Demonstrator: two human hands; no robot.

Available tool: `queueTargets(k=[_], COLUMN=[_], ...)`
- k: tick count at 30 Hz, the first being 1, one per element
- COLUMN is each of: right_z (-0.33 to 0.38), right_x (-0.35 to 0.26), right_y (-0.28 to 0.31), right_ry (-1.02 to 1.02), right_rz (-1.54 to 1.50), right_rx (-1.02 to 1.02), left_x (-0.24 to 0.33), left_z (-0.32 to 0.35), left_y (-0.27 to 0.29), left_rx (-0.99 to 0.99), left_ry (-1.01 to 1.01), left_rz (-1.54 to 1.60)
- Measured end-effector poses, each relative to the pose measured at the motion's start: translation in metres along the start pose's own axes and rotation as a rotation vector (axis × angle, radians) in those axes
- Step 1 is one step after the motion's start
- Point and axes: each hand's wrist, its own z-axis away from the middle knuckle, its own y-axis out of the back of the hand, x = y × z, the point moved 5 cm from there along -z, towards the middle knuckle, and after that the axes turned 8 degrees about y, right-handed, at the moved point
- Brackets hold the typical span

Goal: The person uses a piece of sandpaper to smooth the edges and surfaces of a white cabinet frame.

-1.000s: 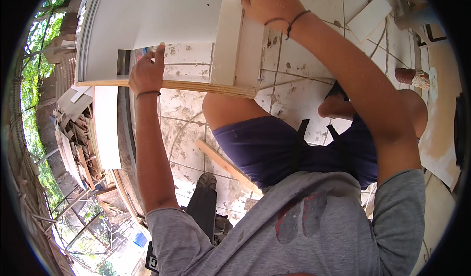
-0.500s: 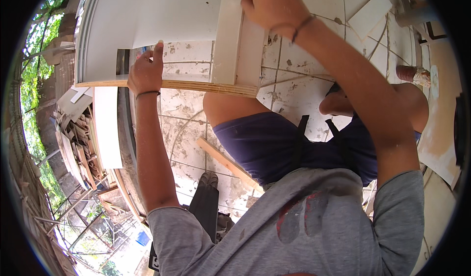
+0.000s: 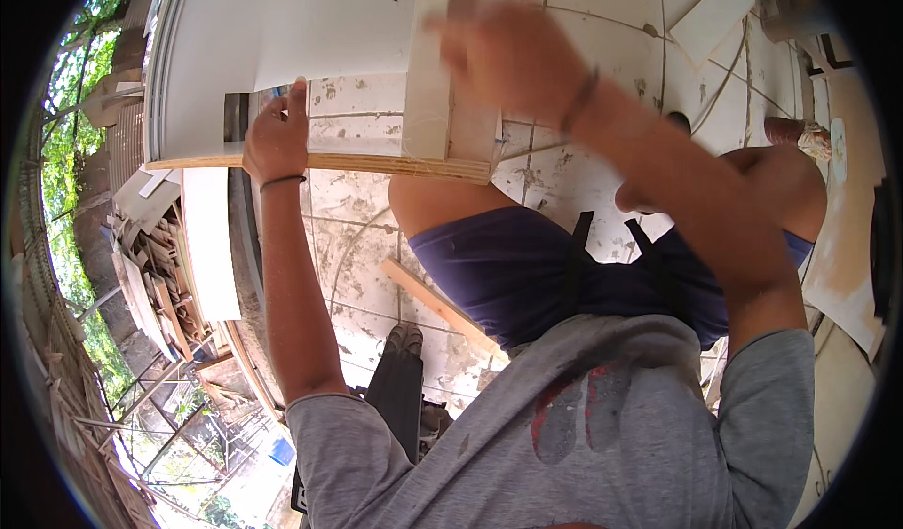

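Two hands on a white plywood panel

Two hands work at a white panel (image 3: 282, 40) with a raw plywood edge, held out over a stained tile floor (image 3: 602, 21). The left hand (image 3: 276, 139) presses against the panel's near edge beside a notch, fingers flat on the white face, thumb low. The right hand (image 3: 513, 54) is blurred, resting on a pale upright strip (image 3: 428, 87) fixed across the panel; whether it grips the strip cannot be told. A loose wooden batten (image 3: 437, 305) lies on the floor beside the person's knee. Scrap boards (image 3: 160, 266) are piled at the left.
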Motion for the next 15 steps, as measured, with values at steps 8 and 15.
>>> queueTargets(k=[8, 15], right_z=[0.031, 0.005], right_x=[-0.047, -0.013], right_y=[-0.017, -0.01], right_ry=[0.051, 0.008], right_rz=[-0.044, 0.024], right_rx=[0.003, -0.057], left_x=[-0.005, -0.005], left_z=[-0.003, 0.002], left_y=[-0.001, 0.002], left_rx=[0.009, 0.038], left_ry=[0.03, 0.048], left_rz=[-0.019, 0.046])
